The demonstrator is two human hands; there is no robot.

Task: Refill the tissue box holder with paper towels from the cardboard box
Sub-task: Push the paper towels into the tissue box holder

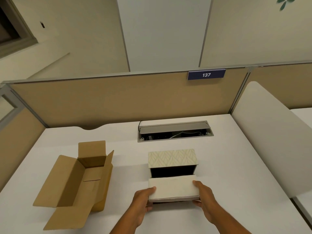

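Both hands on the paper towel stack (173, 188): left hand (143, 200) pinching its left end, right hand (203, 194) clamping the right end, thumbs on top, fingers underneath. Stack's long axis runs left-right, held level w/ the near edge low over the table (228, 166). Tissue box holder (172, 160) sits directly beyond, dark opening facing the stack, patterned lid up. Far edge looks right at the mouth, so prob. a straight push fwd. Cardboard box (76, 179) lies open, looks empty, well off to the left.

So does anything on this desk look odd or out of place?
Only the cable hatch at the desk's far edge: its lid is propped open, showing loose wires. Nothing else looks spilled or damaged.
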